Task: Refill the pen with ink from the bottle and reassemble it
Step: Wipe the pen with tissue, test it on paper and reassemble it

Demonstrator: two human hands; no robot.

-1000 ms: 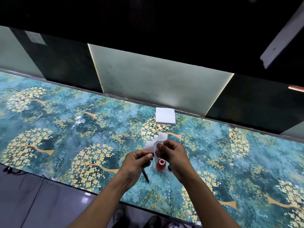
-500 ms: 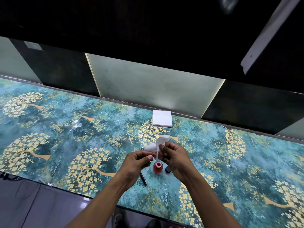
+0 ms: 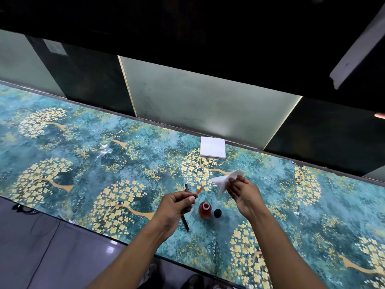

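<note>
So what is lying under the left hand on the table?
A black pen part lies on the table under the left hand; its near end shows below the hand. Its middle is covered, so I cannot tell whether the dark piece beyond the hand belongs to it.

Tabletop (image 3: 83, 163) is looking glossy, like a printed sheet under glass. Tissue (image 3: 224, 181) is looking soft, matt paper. Ink bottle (image 3: 204, 210) is showing clear, shiny plastic or glass.
</note>
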